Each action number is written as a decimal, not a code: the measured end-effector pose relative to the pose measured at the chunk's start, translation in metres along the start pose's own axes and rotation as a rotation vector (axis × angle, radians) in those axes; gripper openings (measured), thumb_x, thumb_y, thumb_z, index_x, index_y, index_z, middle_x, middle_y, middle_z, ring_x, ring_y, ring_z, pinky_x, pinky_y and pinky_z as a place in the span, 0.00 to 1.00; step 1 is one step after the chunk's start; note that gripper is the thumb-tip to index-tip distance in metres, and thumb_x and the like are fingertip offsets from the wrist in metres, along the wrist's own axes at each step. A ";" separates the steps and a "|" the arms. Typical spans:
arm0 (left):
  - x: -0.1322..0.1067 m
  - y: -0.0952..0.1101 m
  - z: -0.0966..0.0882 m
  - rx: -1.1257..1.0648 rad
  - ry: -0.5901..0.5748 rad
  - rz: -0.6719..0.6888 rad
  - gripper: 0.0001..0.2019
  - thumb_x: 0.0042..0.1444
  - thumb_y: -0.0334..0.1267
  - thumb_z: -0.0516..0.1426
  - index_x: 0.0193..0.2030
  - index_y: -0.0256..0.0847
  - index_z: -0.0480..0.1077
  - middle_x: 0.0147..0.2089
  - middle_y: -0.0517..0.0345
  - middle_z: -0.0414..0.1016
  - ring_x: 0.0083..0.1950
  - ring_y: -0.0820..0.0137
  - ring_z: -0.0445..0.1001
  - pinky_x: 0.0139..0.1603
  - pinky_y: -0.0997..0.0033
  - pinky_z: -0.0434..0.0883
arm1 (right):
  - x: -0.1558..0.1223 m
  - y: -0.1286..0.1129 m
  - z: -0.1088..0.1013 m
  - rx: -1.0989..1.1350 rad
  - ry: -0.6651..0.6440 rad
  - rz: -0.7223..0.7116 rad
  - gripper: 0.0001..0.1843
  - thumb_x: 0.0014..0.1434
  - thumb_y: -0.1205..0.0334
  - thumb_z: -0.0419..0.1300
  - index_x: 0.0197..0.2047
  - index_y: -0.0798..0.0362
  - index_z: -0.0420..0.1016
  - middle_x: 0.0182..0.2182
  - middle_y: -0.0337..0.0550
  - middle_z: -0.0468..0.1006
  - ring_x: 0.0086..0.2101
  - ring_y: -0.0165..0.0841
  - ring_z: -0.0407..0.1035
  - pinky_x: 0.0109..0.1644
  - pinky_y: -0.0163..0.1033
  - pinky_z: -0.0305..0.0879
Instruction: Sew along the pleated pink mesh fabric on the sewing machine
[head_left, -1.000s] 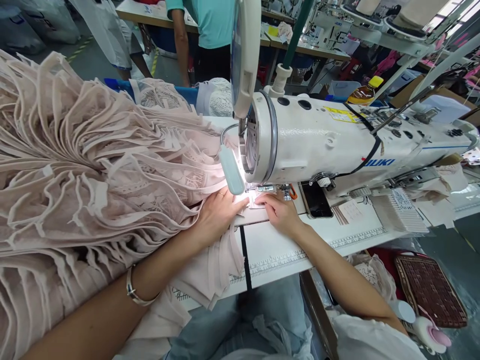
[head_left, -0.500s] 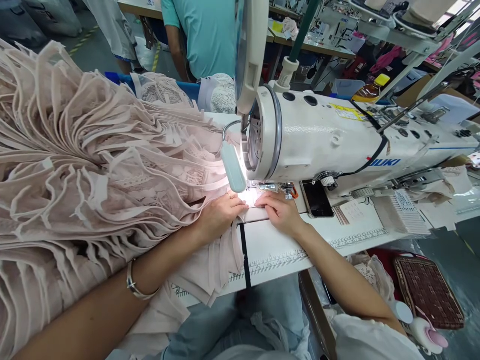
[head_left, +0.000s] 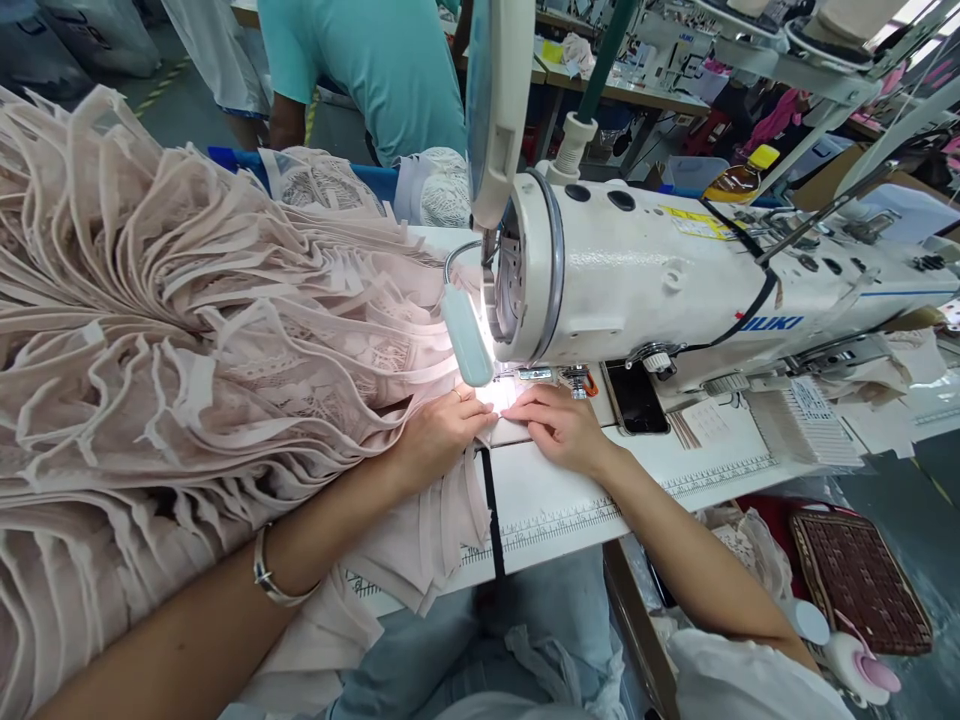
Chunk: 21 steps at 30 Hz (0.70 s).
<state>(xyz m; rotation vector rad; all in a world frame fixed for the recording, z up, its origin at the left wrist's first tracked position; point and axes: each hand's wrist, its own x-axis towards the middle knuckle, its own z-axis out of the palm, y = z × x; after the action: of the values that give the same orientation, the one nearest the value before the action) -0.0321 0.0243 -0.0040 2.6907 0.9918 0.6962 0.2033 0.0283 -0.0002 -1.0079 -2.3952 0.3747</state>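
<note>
In the head view, a white sewing machine [head_left: 615,270] stands before me with its lit needle area low at its left end. My left hand [head_left: 442,425] is closed, fingertips pinching pale pink fabric [head_left: 491,432] just in front of the needle area. Right beside it, my right hand [head_left: 559,428] has its fingers together and bent down on the same fabric. Strong light washes out the cloth between my fingertips. A small pale-green lamp [head_left: 466,338] hangs over this spot. Heaped pale pink lace garments [head_left: 225,330] lie to the left, against my left forearm.
A phone [head_left: 636,397] lies right of my right hand. Printed ruler tape [head_left: 559,525] runs along the table's front edge. A bottle with a yellow cap [head_left: 739,178] stands behind the machine. Across from me, a person in a teal shirt [head_left: 382,70] bends over.
My right hand's fingertips have shifted slightly left, closer to my left hand. The left hand stays almost in place. The person in teal has moved left and leans lower.
</note>
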 end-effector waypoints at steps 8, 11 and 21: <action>-0.006 0.000 0.003 0.050 -0.001 -0.053 0.17 0.66 0.28 0.46 0.53 0.39 0.74 0.60 0.44 0.75 0.60 0.60 0.73 0.58 0.54 0.74 | -0.005 0.003 -0.002 -0.091 -0.078 -0.083 0.22 0.62 0.76 0.51 0.46 0.46 0.82 0.44 0.43 0.80 0.44 0.34 0.73 0.45 0.39 0.71; -0.008 -0.004 0.005 0.054 -0.023 -0.043 0.20 0.64 0.24 0.46 0.55 0.38 0.72 0.62 0.44 0.74 0.63 0.59 0.72 0.63 0.50 0.70 | -0.007 0.005 0.001 -0.143 -0.076 -0.061 0.22 0.63 0.76 0.52 0.47 0.45 0.82 0.48 0.43 0.81 0.46 0.35 0.73 0.48 0.41 0.72; -0.006 -0.005 0.005 0.084 -0.017 -0.043 0.20 0.63 0.23 0.45 0.53 0.39 0.72 0.61 0.45 0.74 0.60 0.59 0.73 0.62 0.53 0.70 | -0.006 0.003 0.001 -0.183 -0.082 -0.051 0.22 0.64 0.75 0.52 0.50 0.46 0.82 0.47 0.43 0.83 0.52 0.37 0.72 0.48 0.41 0.73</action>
<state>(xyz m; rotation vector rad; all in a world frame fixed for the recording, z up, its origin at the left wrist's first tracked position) -0.0363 0.0243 -0.0124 2.7327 1.0957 0.6365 0.2083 0.0259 -0.0041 -1.0260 -2.5605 0.1840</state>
